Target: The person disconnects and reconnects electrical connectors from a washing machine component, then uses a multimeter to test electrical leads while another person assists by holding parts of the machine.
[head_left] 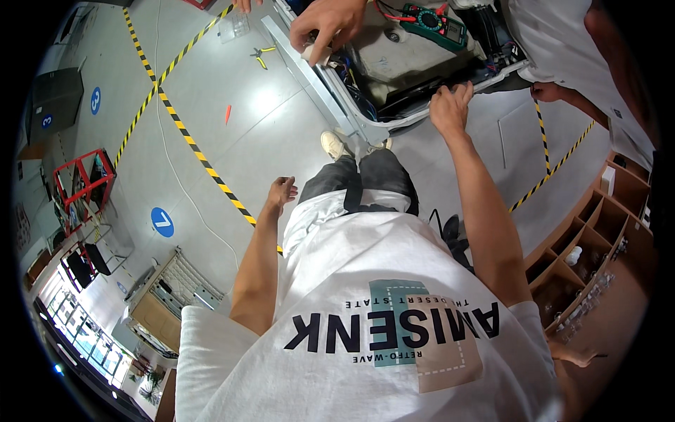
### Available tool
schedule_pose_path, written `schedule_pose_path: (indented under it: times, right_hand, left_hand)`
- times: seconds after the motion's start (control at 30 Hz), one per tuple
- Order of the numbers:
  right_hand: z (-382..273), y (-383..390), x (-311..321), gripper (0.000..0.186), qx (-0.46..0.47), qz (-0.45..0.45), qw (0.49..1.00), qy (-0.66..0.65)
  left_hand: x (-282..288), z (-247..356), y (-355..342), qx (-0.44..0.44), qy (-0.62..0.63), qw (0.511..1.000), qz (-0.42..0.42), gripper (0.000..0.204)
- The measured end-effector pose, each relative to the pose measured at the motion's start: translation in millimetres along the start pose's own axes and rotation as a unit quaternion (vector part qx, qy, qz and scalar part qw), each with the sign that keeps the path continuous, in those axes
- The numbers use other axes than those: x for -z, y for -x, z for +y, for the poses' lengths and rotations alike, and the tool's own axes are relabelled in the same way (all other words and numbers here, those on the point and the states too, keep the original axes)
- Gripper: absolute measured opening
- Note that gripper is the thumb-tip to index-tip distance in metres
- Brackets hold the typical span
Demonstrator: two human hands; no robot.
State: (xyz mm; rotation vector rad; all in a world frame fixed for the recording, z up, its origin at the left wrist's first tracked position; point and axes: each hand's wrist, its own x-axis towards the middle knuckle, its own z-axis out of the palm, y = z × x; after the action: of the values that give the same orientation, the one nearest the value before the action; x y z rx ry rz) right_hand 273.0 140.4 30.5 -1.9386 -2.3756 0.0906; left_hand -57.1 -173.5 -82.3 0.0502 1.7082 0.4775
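In front of me stands an opened appliance with a pale metal casing [404,121] and wires inside. My right hand [451,109] is at the casing's near right rim, fingers curled over the edge. Beside my left thigh hangs my left hand [283,193], holding nothing, its fingers loosely apart. A green multimeter [434,27] with a red lead lies on the grey inner panel [380,46] of the appliance. Another person's hand [328,27] reaches in from the top, fingers bent at a small pale part by the left rim.
A co-worker in a white shirt [562,49] stands at the right. Yellow-handled pliers [262,56] and a red object [228,114] lie on the floor left of the appliance. A wooden compartment shelf [587,239] stands at my right; a red frame [84,186] is far left.
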Motion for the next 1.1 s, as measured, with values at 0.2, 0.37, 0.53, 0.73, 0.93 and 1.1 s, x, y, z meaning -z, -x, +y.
schedule_pose_path:
  times: [0.2,0.37,0.53,0.73,0.93,1.1]
  right_hand:
    - [2.1,-0.9,-1.5,0.026,0.008,0.005,1.0,0.01]
    - [3.3,-2.0,-2.9,0.027,0.011,0.01,1.0,0.005]
    - [3.2,-1.7,-3.3,0.028,0.018,0.009,1.0,0.006]
    - [4.8,-1.6,-4.5,0.028,0.023,0.022,0.999,0.002]
    - [4.4,-1.7,-4.3,0.027,0.038,0.022,0.999,0.019]
    - [4.6,-1.9,-4.5,0.027,0.02,0.011,1.0,0.011]
  left_hand:
    - [-1.9,0.3,-0.8,0.001,-0.002,1.0,0.001,0.04]
    - [0.1,-0.4,-3.4,-0.002,-0.002,1.0,-0.001,0.04]
    - [-0.9,1.6,-1.1,-0.001,-0.003,1.0,0.0,0.04]
    - [-2.0,2.9,0.9,-0.005,-0.005,1.0,-0.001,0.038]
    - [-1.7,3.0,-0.1,-0.001,-0.006,1.0,0.0,0.037]
    - [-2.8,4.4,0.6,-0.002,-0.009,1.0,0.0,0.037]
